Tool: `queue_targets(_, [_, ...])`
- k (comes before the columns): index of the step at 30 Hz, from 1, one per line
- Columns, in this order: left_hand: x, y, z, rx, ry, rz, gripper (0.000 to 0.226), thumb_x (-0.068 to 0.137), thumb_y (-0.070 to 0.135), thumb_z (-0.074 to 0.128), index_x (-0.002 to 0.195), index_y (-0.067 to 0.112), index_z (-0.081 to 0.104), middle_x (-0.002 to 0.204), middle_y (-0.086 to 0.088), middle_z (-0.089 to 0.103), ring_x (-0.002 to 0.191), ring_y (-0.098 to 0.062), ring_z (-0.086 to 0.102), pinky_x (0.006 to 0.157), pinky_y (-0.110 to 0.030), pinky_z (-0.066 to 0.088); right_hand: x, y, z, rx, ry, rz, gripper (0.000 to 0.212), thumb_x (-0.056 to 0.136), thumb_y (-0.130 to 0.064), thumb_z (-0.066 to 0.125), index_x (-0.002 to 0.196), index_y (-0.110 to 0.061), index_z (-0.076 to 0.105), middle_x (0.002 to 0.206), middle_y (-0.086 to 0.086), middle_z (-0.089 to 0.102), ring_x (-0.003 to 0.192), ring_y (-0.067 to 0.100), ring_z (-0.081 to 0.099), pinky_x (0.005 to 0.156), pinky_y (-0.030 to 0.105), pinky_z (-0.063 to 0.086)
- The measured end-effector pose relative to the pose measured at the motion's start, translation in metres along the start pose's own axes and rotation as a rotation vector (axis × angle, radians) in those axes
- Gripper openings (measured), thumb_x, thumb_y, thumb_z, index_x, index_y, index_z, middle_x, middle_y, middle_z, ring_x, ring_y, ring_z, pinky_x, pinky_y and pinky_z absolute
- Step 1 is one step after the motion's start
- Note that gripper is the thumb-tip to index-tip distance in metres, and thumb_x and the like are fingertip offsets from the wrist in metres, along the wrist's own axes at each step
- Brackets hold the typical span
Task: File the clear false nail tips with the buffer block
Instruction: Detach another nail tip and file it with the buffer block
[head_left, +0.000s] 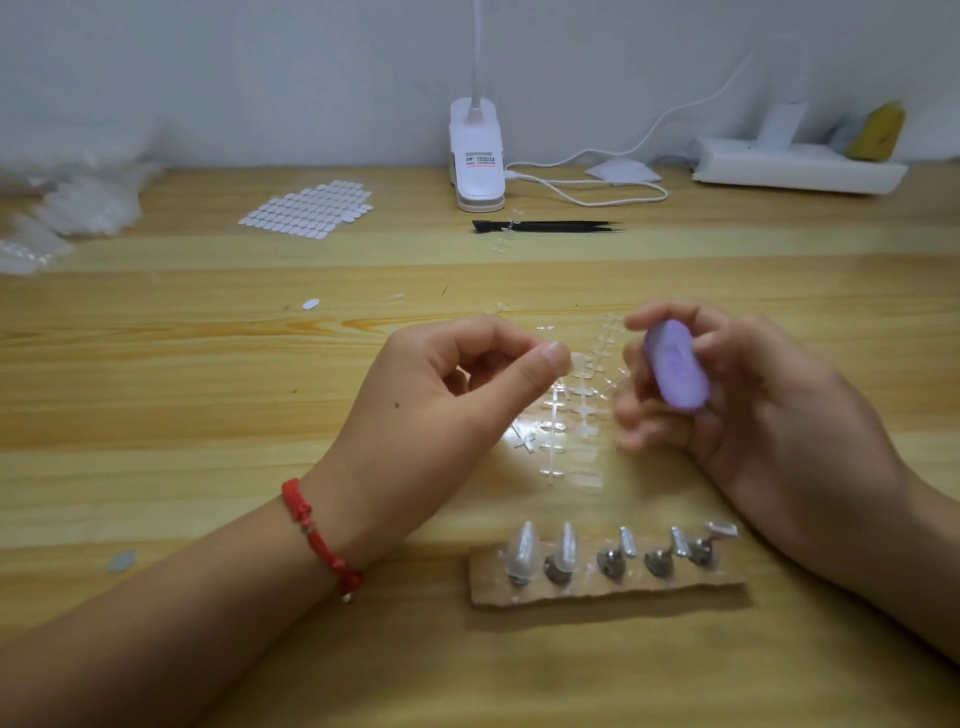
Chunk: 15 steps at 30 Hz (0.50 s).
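My left hand (441, 400) pinches a small clear nail tip (575, 364) between thumb and forefinger, a little above the table. To its right, my right hand (753, 410) grips the purple oval buffer block (676, 365), its flat face turned toward the tip; block and tip are a short gap apart. Under both hands lie several clear plastic sprue pieces (566, 426). Nearer me, a cardboard strip (608, 590) carries a row of metal stands, two of them with clear nail tips (524, 548) mounted on top.
A sheet of white adhesive tabs (306, 210) lies at the back left, beside bags of nail tips (67, 213). Black tweezers (545, 226), a white clip lamp (477, 156) with its cable, and a white power strip (795, 166) sit along the back.
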<state>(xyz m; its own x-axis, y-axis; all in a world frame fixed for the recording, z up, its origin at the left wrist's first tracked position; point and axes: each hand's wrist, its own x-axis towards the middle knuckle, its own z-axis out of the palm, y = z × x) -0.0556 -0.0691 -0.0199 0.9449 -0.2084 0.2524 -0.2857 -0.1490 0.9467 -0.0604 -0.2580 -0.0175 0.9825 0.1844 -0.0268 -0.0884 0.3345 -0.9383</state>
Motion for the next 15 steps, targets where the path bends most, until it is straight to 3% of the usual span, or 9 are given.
queue_targets(3, [0.0009, -0.0005, -0.0008, -0.024, -0.018, -0.011, 0.026, 0.070, 0.042, 0.064, 0.076, 0.020, 0.076, 0.066, 0.002, 0.066, 0.062, -0.005, 0.052, 0.058, -0.013, 0.041, 0.0005, 0.0016, 0.0014, -0.115, -0.016, 0.015, 0.026, 0.078, -0.024, 0.045, 0.069, -0.019, 0.069, 0.063, 0.002, 0.043, 0.043, 0.011, 0.037, 0.036, 0.016, 0.025])
queue_targets(6, [0.0005, -0.0025, -0.0024, -0.035, -0.046, 0.004, 0.023, 0.075, 0.042, 0.067, 0.080, 0.022, 0.076, 0.064, 0.000, 0.063, 0.060, -0.013, 0.047, 0.055, -0.016, 0.039, -0.0004, 0.0046, 0.0009, -0.247, 0.000, -0.046, 0.022, 0.082, -0.035, 0.054, 0.068, -0.022, 0.066, 0.063, 0.002, 0.038, 0.044, 0.008, 0.033, 0.040, 0.015, 0.029])
queue_targets(8, [0.0004, -0.0032, -0.0015, -0.020, -0.074, 0.031, 0.020, 0.079, 0.042, 0.069, 0.084, 0.024, 0.075, 0.072, -0.007, 0.067, 0.063, -0.031, 0.051, 0.057, -0.031, 0.043, -0.0025, 0.0058, 0.0010, -0.415, -0.025, -0.105, 0.009, 0.076, -0.034, 0.070, 0.077, -0.025, 0.069, 0.062, -0.004, 0.045, 0.046, 0.004, 0.037, 0.043, 0.013, 0.033])
queue_targets(11, [0.0002, -0.0023, 0.0001, -0.021, -0.123, 0.051, 0.017, 0.079, 0.038, 0.066, 0.088, 0.028, 0.075, 0.087, -0.014, 0.070, 0.081, -0.046, 0.058, 0.071, -0.055, 0.048, -0.0041, 0.0074, 0.0005, -0.511, -0.067, -0.209, 0.010, 0.075, -0.030, 0.077, 0.082, -0.026, 0.071, 0.058, -0.016, 0.055, 0.046, -0.002, 0.047, 0.047, 0.004, 0.035])
queue_targets(15, [0.0008, -0.0015, -0.0016, -0.022, -0.117, 0.062, 0.017, 0.079, 0.036, 0.069, 0.089, 0.025, 0.076, 0.088, -0.011, 0.072, 0.083, -0.046, 0.058, 0.069, -0.055, 0.048, -0.0035, 0.0077, 0.0005, -0.498, -0.069, -0.256, 0.011, 0.075, -0.032, 0.078, 0.083, -0.026, 0.072, 0.057, -0.017, 0.057, 0.047, -0.001, 0.050, 0.048, 0.003, 0.035])
